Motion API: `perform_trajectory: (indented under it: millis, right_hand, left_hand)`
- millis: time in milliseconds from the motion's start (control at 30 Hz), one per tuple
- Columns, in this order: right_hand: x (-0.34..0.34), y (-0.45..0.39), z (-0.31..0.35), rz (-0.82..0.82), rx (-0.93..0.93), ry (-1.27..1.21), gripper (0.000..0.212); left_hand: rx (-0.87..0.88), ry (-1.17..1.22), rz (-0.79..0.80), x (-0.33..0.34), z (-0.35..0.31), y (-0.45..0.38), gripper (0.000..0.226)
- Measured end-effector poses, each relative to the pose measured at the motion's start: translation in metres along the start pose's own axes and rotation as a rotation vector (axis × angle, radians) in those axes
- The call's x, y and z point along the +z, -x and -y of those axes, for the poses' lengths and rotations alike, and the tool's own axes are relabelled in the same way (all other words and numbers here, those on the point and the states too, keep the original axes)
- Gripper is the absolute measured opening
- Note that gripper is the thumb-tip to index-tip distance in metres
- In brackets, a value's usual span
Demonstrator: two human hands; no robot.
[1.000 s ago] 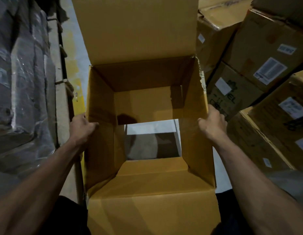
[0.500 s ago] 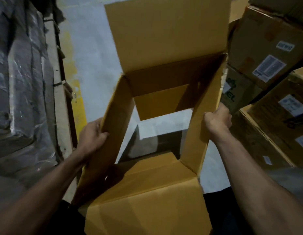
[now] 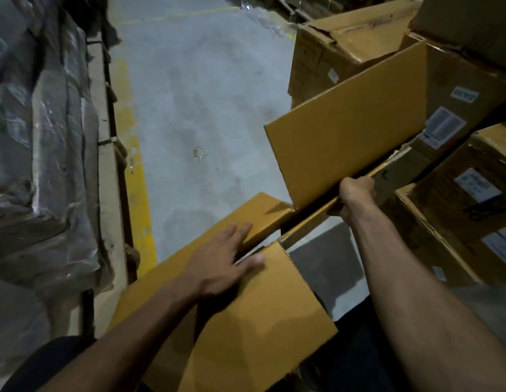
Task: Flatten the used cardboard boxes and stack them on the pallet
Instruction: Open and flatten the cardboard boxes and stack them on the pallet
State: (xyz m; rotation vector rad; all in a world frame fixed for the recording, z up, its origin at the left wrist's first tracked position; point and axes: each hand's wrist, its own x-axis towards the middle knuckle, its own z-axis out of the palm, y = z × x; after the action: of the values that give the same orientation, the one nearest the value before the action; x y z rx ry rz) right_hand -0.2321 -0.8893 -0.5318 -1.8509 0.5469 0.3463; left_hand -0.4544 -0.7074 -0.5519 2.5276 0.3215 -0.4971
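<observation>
Overall, the floor [image 3: 206, 108] lies bare ahead, wrapped stock [image 3: 39, 137] walling its left edge and stacked cartons [image 3: 458, 89] its right. Held low between them, the box [image 3: 246, 329] is nearly collapsed. Left hand [image 3: 217, 267] presses flat, fingers straight, closing the panels; right hand [image 3: 356, 198] grips the far edge, steadying the skew. No pallet shows.

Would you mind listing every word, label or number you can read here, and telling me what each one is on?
No text reads clearly in this view.
Small label on the stacked box: print too blurred to read.
Barcode-style label on that box: lines visible, characters too small.
White labels on the lower right box: blurred.
Dark marking by the right hand: illegible.
Box being flattened: no print visible.
</observation>
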Motion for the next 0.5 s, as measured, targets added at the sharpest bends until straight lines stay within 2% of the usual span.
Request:
perform_trajectory:
  millis: [100, 200, 267, 367, 500]
  right_hand:
    - [0.001, 0.001, 0.000, 0.010, 0.021, -0.013, 0.036]
    - [-0.004, -0.003, 0.002, 0.035, 0.031, -0.035, 0.041]
    - [-0.008, -0.003, 0.003, 0.068, 0.028, -0.066, 0.041]
    - [-0.008, -0.005, 0.003, 0.102, -0.007, -0.064, 0.037]
    - [-0.010, -0.003, 0.011, 0.163, -0.083, -0.033, 0.035]
  left_hand:
    - [0.070, -0.075, -0.042, 0.005, -0.028, -0.021, 0.111]
    - [0.092, -0.116, -0.066, 0.004, -0.044, -0.045, 0.110]
    - [0.076, -0.128, -0.123, 0.005, -0.057, -0.056, 0.092]
    - [0.039, -0.182, -0.256, 0.007, -0.078, -0.065, 0.051]
    - [0.087, -0.145, -0.305, 0.003, -0.079, -0.071, 0.037]
